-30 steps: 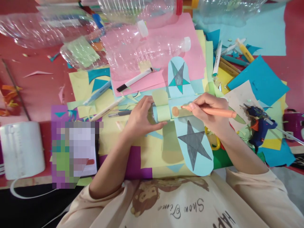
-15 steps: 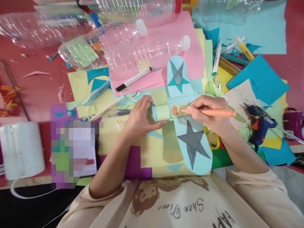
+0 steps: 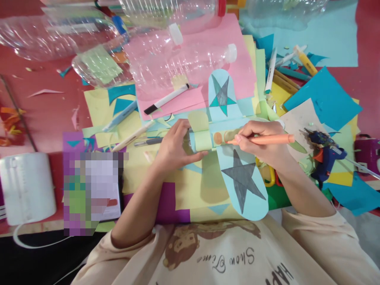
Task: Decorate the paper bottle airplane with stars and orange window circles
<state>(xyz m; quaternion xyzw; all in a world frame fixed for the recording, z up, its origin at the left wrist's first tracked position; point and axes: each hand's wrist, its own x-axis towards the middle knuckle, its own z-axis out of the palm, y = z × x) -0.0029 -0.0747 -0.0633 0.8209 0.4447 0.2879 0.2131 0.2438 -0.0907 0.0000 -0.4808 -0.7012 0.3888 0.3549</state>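
Note:
My left hand [image 3: 172, 148] is curled around one end of a clear plastic bottle [image 3: 187, 144] lying on its side, wrapped in light blue and pale green paper. Two light blue paper wings stick out from the bottle: the far wing [image 3: 214, 81] carries a green and grey star, the near wing [image 3: 257, 209] a dark grey star. In my right hand [image 3: 263, 134] is an orange marker [image 3: 277, 139]. Its tip touches the yellow strip on the bottle's side, where one round spot [image 3: 217, 138] is filled orange and another outline sits beside it.
More clear bottles [image 3: 184, 59] lie at the back on pink paper [image 3: 234, 31]. Loose markers [image 3: 166, 99] and paper scraps surround the work. To the right are a dark blue glue gun [image 3: 326, 164] and yellow scissor handles [image 3: 269, 176]. A white box-shaped object [image 3: 26, 188] stands at left.
The marker's tip has shifted slightly down on the yellow strip. The near wing's end has swung a little to the right. My left hand keeps its hold.

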